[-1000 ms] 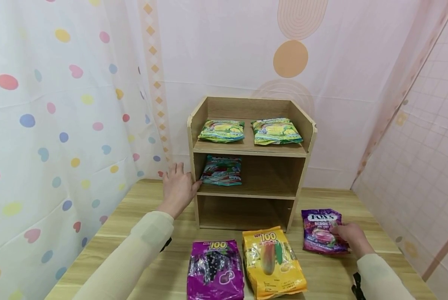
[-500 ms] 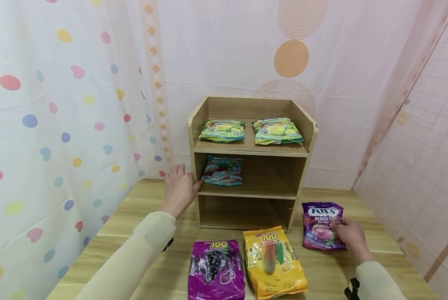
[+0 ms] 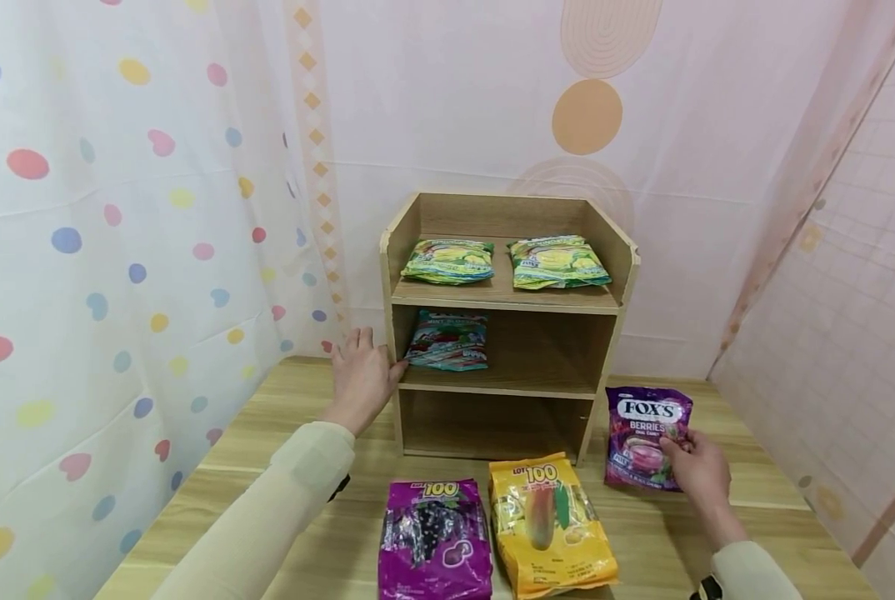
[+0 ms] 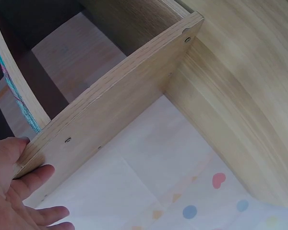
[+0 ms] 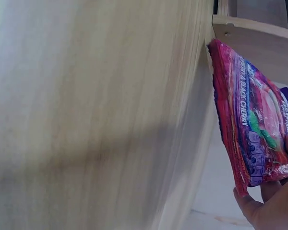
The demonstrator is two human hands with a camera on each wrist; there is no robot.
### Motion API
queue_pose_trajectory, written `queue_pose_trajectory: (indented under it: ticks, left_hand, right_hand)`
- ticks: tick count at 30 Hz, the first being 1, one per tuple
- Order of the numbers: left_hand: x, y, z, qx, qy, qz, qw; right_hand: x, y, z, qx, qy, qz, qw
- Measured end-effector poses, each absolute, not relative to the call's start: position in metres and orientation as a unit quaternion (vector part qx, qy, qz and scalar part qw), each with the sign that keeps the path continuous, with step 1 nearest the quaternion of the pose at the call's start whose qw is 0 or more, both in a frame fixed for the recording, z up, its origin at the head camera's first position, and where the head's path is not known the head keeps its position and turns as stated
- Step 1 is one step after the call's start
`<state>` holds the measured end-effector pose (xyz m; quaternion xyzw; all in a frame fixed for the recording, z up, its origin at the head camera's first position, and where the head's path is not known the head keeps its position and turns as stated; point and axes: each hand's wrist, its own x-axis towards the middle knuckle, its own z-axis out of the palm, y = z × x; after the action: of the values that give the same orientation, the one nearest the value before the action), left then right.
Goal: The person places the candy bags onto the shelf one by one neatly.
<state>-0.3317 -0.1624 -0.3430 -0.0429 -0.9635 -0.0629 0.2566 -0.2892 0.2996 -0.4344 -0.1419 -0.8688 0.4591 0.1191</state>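
Observation:
My right hand [image 3: 701,471] pinches the right edge of a purple bag of Fox's Berries candy [image 3: 637,437], thumb on its front and fingers behind. In the right wrist view the candy bag [image 5: 259,115] is tilted above the table, with the hand [image 5: 276,203] at its lower corner. My left hand [image 3: 361,379] grips the left side panel of a small wooden shelf [image 3: 503,392]. The left wrist view shows the thumb on the panel's inner side and the fingers of that hand [image 4: 14,187] along the outer face.
Two green-yellow candy bags [image 3: 450,261] lie on the shelf's top level. A teal candy bag [image 3: 447,342] sits at the left of the middle level. In front of the shelf, a purple Lot 100 bag [image 3: 434,542] and a yellow one [image 3: 548,525] lie on the wooden table [image 3: 267,417].
The right hand has lifted the Fox's bag from the table and brought it up and slightly forward, beside the shelf. The left hand keeps its hold on the side panel.

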Motion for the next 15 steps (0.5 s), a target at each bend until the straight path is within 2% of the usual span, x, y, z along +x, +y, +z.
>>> queue_pose_trajectory:
  ticks: [6, 15]
  left_hand:
    - [-0.331, -0.161, -0.343, -0.044, -0.961, -0.067, 0.265]
    - [-0.33, -0.162, -0.344, -0.05, -0.96, -0.062, 0.268]
  right_hand:
    - [-0.284, 0.296, -0.432, -0.138, -0.856, 0.467, 0.173]
    - [-0.278, 0.289, -0.426, -0.129, -0.823, 0.51, 0.214]
